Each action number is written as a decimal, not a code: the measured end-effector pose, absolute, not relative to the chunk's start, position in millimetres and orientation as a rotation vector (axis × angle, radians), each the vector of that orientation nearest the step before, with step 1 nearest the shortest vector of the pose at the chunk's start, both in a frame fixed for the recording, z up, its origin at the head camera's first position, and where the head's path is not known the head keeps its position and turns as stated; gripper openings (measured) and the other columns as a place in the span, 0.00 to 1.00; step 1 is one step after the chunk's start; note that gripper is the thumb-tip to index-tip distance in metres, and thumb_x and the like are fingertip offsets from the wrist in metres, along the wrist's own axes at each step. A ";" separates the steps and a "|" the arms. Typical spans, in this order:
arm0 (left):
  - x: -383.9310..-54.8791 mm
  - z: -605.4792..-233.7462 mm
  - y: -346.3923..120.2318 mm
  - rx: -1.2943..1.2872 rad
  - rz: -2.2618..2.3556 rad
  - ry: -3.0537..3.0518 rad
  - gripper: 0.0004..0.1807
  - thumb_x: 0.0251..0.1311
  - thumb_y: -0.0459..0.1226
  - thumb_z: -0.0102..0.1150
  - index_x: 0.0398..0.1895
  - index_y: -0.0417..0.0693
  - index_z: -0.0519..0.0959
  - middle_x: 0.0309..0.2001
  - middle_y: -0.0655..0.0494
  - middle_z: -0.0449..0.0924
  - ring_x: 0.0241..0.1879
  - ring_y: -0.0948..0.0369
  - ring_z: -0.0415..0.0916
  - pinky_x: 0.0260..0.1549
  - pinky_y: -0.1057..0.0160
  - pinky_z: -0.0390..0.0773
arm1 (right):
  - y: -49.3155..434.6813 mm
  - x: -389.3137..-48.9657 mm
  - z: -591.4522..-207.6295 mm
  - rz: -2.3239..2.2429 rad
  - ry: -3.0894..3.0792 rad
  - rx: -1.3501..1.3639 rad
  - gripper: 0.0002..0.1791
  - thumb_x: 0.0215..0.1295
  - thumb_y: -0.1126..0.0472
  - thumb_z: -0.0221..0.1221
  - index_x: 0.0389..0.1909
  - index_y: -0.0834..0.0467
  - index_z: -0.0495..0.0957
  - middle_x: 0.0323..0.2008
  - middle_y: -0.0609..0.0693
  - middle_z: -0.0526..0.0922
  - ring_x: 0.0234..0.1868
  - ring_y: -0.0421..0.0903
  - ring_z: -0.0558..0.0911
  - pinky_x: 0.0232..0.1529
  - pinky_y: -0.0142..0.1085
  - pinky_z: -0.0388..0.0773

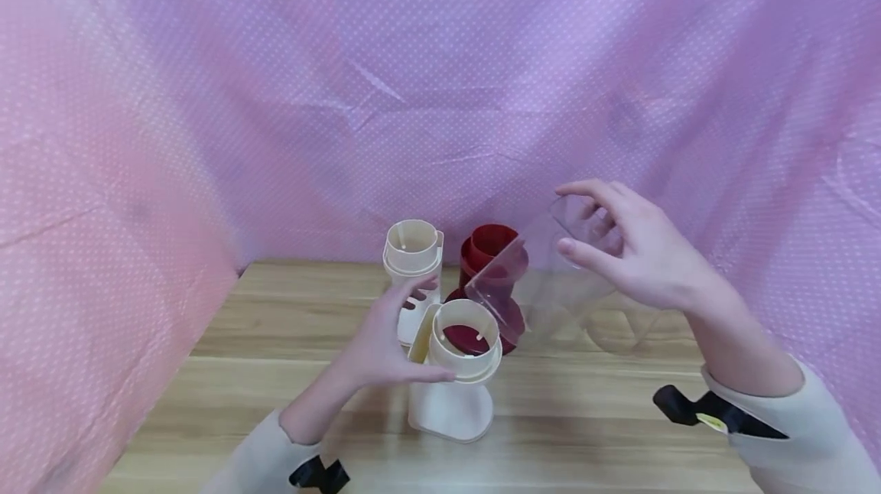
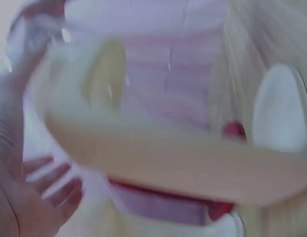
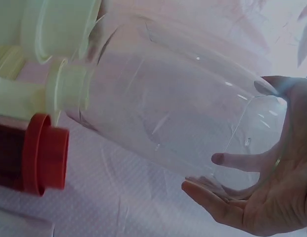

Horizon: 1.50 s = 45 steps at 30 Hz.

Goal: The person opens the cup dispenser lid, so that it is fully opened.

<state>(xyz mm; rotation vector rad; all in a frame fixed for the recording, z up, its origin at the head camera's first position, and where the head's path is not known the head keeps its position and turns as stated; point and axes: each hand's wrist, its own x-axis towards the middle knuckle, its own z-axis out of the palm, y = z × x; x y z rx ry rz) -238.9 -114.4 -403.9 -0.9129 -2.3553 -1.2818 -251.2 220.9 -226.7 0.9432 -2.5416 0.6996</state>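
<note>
My right hand (image 1: 633, 249) grips one end of a large clear plastic container (image 3: 163, 108), fingers and thumb round its sides. The container tilts down to the left, its other end near the stands. In front of me is a cream stand (image 1: 468, 372) with a round collar and a wide foot. Spread about its collar is my left hand (image 1: 385, 333), thumb at the near side and fingers behind. The left wrist view is blurred, with the left fingers (image 2: 59, 190) beside the cream part (image 2: 168, 163).
A second cream stand (image 1: 413, 249) is behind, and a dark red stand (image 1: 492, 238) is to its right. Another clear plastic shape (image 1: 619, 326) shows on the wooden table (image 1: 289, 394) below my right hand. Pink dotted cloth (image 1: 427, 81) encloses the back and sides.
</note>
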 end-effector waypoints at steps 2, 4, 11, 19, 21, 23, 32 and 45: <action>-229.5 -394.8 -102.5 -0.820 -1.201 -2.368 0.66 0.27 0.56 0.92 0.76 0.51 0.68 0.64 0.57 0.78 0.58 0.59 0.78 0.55 0.54 0.84 | 231.4 -253.9 -229.4 0.707 -2.564 0.925 0.31 0.68 0.55 0.70 0.70 0.48 0.74 0.45 0.49 0.78 0.39 0.44 0.77 0.39 0.29 0.75; -223.3 -389.1 -92.4 -0.766 -1.163 -2.383 0.64 0.26 0.57 0.92 0.74 0.52 0.70 0.63 0.60 0.78 0.57 0.61 0.77 0.55 0.55 0.85 | 240.3 -256.3 -231.7 0.719 -2.592 0.906 0.30 0.66 0.56 0.71 0.68 0.48 0.75 0.46 0.50 0.79 0.40 0.44 0.77 0.39 0.27 0.75; -222.0 -391.1 -84.7 -0.716 -1.197 -2.401 0.48 0.33 0.53 0.91 0.63 0.53 0.80 0.53 0.64 0.83 0.46 0.66 0.77 0.44 0.64 0.83 | 250.2 -259.2 -233.7 0.717 -2.759 0.702 0.33 0.63 0.46 0.75 0.66 0.47 0.75 0.52 0.54 0.80 0.43 0.47 0.81 0.38 0.32 0.82; -239.5 -387.5 -113.6 -1.121 -1.324 -2.419 0.47 0.43 0.43 0.87 0.71 0.45 0.76 0.63 0.54 0.84 0.58 0.61 0.82 0.59 0.58 0.85 | 261.3 -260.7 -237.7 0.652 -2.856 0.624 0.35 0.64 0.39 0.73 0.67 0.47 0.74 0.55 0.57 0.80 0.43 0.49 0.85 0.37 0.33 0.83; -236.3 -384.7 -116.3 -1.142 -1.290 -2.422 0.51 0.42 0.43 0.87 0.74 0.43 0.73 0.67 0.53 0.82 0.61 0.59 0.82 0.62 0.55 0.84 | 263.2 -261.4 -240.4 0.644 -2.857 0.621 0.35 0.63 0.38 0.73 0.67 0.46 0.74 0.54 0.57 0.80 0.42 0.48 0.85 0.37 0.33 0.83; -228.0 -382.5 -113.3 -1.077 -1.218 -2.424 0.55 0.40 0.47 0.87 0.75 0.44 0.71 0.68 0.54 0.80 0.61 0.58 0.81 0.61 0.54 0.85 | 264.9 -261.9 -242.9 0.645 -2.854 0.619 0.36 0.63 0.38 0.73 0.67 0.47 0.74 0.54 0.57 0.80 0.42 0.48 0.85 0.37 0.33 0.83; -193.3 -383.0 -80.1 -0.574 -1.096 -2.412 0.54 0.33 0.57 0.90 0.68 0.53 0.76 0.61 0.62 0.78 0.60 0.64 0.77 0.59 0.55 0.84 | 267.5 -262.5 -250.9 0.635 -2.852 0.600 0.37 0.62 0.37 0.73 0.67 0.46 0.74 0.54 0.57 0.81 0.48 0.52 0.85 0.42 0.42 0.81; -202.9 -383.1 -97.5 -0.849 -1.167 -2.361 0.48 0.35 0.37 0.84 0.68 0.45 0.76 0.60 0.57 0.84 0.59 0.59 0.82 0.61 0.56 0.84 | 268.0 -260.1 -261.7 0.629 -2.853 0.616 0.38 0.60 0.35 0.74 0.67 0.47 0.76 0.53 0.56 0.82 0.50 0.53 0.83 0.44 0.44 0.80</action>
